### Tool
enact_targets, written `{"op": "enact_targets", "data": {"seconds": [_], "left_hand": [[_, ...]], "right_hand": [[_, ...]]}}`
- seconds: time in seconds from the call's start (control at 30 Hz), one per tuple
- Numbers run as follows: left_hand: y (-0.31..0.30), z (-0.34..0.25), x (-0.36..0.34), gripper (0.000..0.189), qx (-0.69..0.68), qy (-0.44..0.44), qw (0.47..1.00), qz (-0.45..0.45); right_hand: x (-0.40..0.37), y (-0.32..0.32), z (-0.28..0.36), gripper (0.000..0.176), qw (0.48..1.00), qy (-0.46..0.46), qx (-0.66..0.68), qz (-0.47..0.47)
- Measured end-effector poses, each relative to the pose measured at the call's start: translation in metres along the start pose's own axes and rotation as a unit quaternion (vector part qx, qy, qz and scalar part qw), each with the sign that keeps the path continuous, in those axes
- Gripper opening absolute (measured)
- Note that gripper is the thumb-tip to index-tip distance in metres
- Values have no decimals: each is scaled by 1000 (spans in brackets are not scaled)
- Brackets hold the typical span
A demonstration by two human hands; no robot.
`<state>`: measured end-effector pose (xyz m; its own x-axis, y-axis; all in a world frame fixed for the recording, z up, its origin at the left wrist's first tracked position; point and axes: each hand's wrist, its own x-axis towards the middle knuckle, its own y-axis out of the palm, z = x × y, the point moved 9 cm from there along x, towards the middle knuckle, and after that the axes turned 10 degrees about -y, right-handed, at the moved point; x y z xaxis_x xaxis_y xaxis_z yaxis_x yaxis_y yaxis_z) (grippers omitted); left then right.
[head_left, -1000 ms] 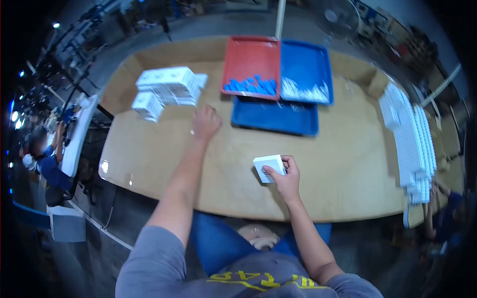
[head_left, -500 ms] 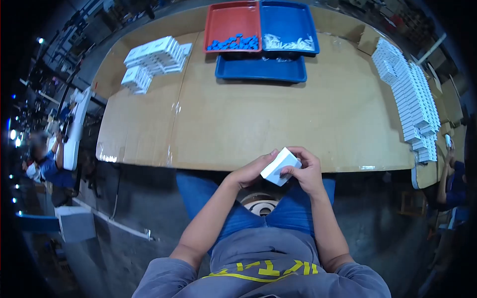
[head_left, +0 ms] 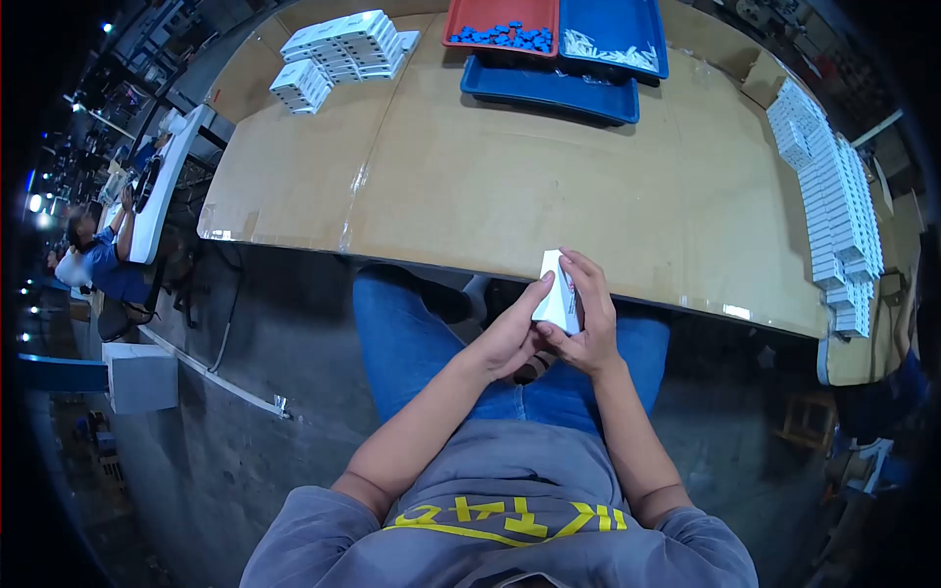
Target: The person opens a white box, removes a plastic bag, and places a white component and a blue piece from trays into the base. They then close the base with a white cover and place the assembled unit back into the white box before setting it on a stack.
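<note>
A small white box [head_left: 557, 294] is gripped between my two hands, just over the table's front edge and my lap. My left hand [head_left: 511, 331] holds its left side, thumb along the upper edge. My right hand [head_left: 592, 318] wraps round its right side, fingers over the far end and thumb near the lower end. A bit of dark and red print shows on the face by my right fingers. Part of the box is hidden by both hands.
The cardboard-covered table [head_left: 461, 186] bears stacked white boxes [head_left: 343, 49] at back left and a long stack [head_left: 833, 201] at right. A red tray [head_left: 501, 18] holds blue pieces; a blue tray [head_left: 613, 24] holds white pieces. Another blue tray [head_left: 549, 96] stands before them. A person [head_left: 108, 255] sits at left.
The white box has been turned in my hands and now stands more on edge, its broad face toward my right hand. The view has shifted, so the table appears tilted and higher.
</note>
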<state>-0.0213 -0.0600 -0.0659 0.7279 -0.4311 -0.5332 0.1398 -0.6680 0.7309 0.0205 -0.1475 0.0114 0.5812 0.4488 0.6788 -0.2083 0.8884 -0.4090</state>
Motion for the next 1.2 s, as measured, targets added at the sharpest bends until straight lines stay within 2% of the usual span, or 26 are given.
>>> {"op": "enact_targets", "data": {"seconds": [0.2, 0.4, 0.6, 0.9, 1.0, 1.2], "left_hand": [[18, 2, -8, 51, 5, 33, 999, 2], [11, 2, -17, 55, 35, 36, 996, -74], [3, -2, -13, 57, -5, 100, 992, -76], [-7, 0, -6, 55, 20, 84, 992, -91], [-5, -4, -5, 54, 5, 116, 988, -102], [-9, -2, -4, 54, 22, 107, 988, -112]], "right_hand": [[-10, -5, 6, 77, 999, -20, -1, -26], [-9, 11, 12, 77, 999, -44, 0, -16], [-8, 22, 9, 76, 999, -45, -2, -7], [-12, 26, 5, 78, 999, -47, -1, -9], [-15, 27, 3, 78, 999, -50, -10, -13], [-20, 33, -3, 81, 998, -59, -20, -2]]}}
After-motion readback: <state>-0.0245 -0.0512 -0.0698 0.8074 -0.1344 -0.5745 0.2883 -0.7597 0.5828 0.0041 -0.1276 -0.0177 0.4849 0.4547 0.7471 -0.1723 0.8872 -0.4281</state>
